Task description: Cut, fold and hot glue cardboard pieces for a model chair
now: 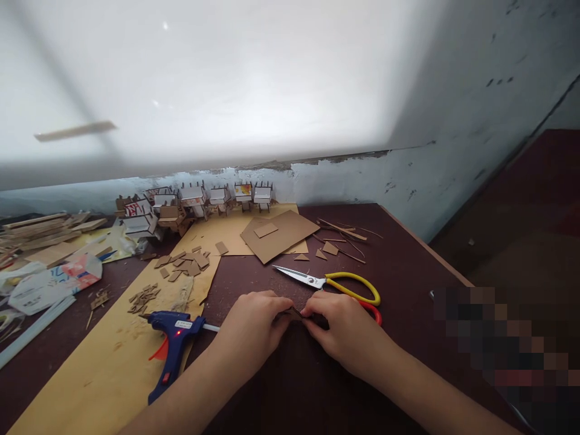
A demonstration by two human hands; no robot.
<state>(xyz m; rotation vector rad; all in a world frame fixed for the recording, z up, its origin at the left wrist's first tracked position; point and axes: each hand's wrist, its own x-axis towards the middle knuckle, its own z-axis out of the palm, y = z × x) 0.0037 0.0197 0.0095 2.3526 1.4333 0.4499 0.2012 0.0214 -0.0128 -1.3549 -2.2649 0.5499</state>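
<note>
Between the fingertips of both hands is a small piece of brown cardboard [293, 313], mostly covered by the fingers. My left hand [260, 320] pinches its left end, and my right hand [338, 323] pinches the right end. Just beyond my right hand lie scissors [312, 279] with one yellow and one red handle, blades pointing left. A blue glue gun [176, 338] with a lit red light rests left of my left hand, its nozzle to the left and a white glue stick out of its back.
Cut cardboard pieces [188, 264] and smaller bits [144, 297] lie on yellow paper [113, 344]. A larger cardboard sheet [285, 232] lies behind the scissors, beside thin strips [342, 229]. Several small cardboard chairs [220, 196] stand along the wall. Wrappers [57, 284] and cardboard stacks [40, 232] fill the left.
</note>
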